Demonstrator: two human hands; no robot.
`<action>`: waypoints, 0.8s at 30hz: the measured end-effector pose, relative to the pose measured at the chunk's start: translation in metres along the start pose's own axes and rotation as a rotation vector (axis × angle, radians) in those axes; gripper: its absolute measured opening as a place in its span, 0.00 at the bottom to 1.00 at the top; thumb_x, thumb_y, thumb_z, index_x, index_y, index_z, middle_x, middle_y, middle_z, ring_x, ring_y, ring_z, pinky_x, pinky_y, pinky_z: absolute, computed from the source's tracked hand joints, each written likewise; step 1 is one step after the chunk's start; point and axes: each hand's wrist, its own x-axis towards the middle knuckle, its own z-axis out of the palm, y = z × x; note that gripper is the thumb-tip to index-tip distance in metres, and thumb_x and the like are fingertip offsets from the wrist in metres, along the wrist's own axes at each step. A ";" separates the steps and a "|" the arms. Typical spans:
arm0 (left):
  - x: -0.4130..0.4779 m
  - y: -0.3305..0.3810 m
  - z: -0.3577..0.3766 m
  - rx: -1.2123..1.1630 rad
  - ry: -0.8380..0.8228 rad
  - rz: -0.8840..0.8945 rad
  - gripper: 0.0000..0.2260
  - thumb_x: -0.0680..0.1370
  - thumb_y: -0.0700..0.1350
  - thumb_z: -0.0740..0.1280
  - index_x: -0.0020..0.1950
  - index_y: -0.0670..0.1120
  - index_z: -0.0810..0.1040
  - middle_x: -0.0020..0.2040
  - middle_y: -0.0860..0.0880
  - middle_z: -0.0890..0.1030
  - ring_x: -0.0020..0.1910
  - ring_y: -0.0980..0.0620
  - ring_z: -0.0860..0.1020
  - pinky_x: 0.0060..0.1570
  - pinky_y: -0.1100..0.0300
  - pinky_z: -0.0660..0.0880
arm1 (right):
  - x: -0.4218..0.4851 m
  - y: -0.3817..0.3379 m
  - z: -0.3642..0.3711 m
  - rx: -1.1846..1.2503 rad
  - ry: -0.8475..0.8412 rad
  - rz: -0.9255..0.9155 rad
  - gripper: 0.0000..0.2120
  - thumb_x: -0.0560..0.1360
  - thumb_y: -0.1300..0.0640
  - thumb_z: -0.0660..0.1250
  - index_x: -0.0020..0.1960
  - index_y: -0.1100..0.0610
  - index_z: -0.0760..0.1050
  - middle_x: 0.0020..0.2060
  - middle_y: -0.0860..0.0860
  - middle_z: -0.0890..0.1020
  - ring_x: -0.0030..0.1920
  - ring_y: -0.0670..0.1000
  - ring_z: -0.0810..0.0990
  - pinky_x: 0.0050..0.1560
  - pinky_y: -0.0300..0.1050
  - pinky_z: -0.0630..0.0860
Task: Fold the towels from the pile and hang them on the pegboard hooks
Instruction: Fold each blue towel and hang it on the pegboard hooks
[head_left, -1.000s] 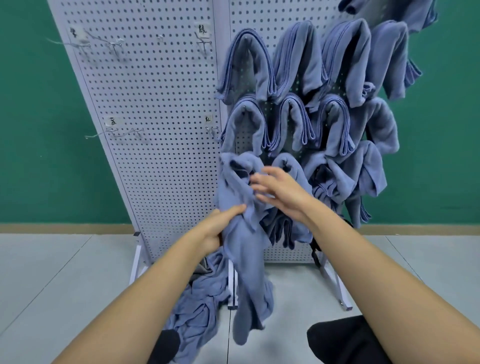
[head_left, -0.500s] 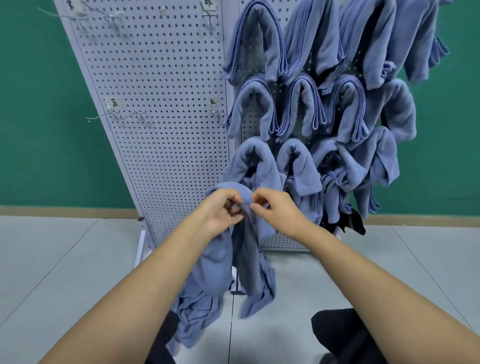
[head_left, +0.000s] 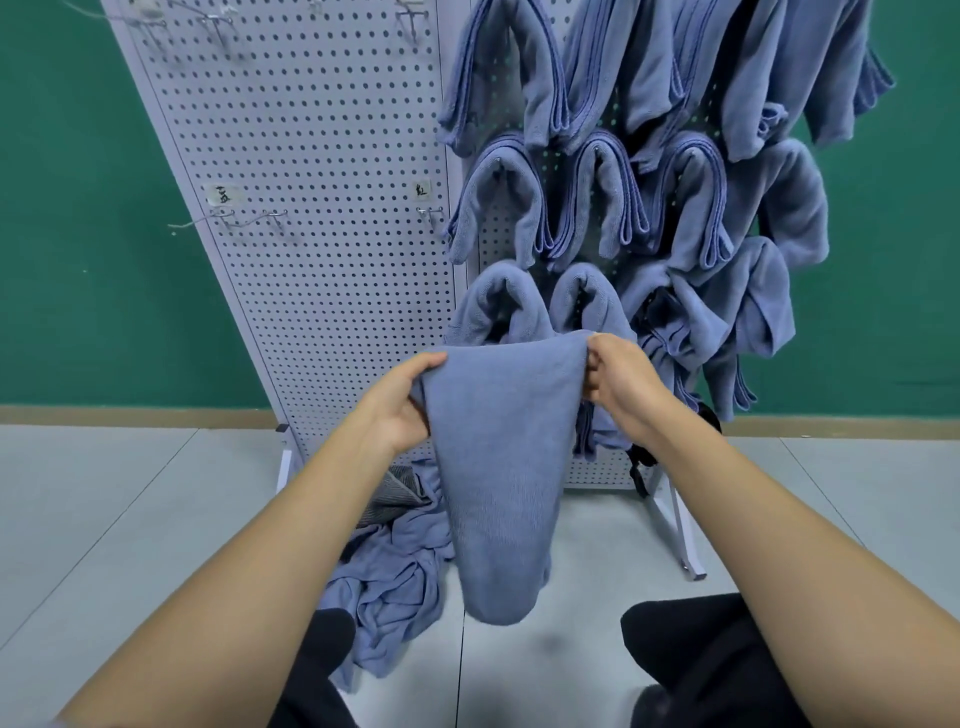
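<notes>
Before pegboard (head_left: 322, 218): left hand (head_left: 402, 402), right hand (head_left: 621, 379) grip-pinching towel (head_left: 501, 467) top corners.

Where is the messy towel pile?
In the head view the towel pile lies on the floor, left of centre, at the pegboard's foot, partly behind the held towel.

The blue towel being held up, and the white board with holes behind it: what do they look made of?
The towel looks like soft matte cloth, perhaps microfibre: fine woven texture, limp drape. The pegboard seems painted sheet metal, smooth white, with evenly punched holes; plastic cannot be ruled out. Its hooks look like thin bare wire.
</notes>
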 end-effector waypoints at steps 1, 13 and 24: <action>0.000 0.003 -0.004 -0.016 0.026 -0.001 0.03 0.74 0.42 0.69 0.46 0.44 0.79 0.40 0.48 0.82 0.41 0.50 0.80 0.39 0.55 0.76 | 0.003 0.001 -0.006 0.015 0.031 0.010 0.16 0.76 0.63 0.53 0.31 0.53 0.68 0.26 0.47 0.64 0.28 0.47 0.61 0.32 0.39 0.66; -0.009 0.025 -0.056 0.179 0.174 -0.031 0.03 0.77 0.44 0.67 0.44 0.47 0.76 0.38 0.51 0.80 0.42 0.53 0.74 0.42 0.56 0.71 | 0.011 0.010 -0.041 -0.274 0.263 -0.112 0.17 0.75 0.64 0.54 0.31 0.51 0.54 0.27 0.50 0.56 0.28 0.48 0.52 0.29 0.43 0.51; -0.009 0.023 -0.067 0.490 0.141 0.109 0.20 0.74 0.26 0.64 0.62 0.43 0.74 0.41 0.46 0.74 0.41 0.49 0.76 0.42 0.58 0.78 | 0.009 0.012 -0.047 -0.194 0.252 -0.073 0.15 0.78 0.62 0.59 0.34 0.52 0.63 0.29 0.51 0.58 0.26 0.45 0.57 0.26 0.39 0.58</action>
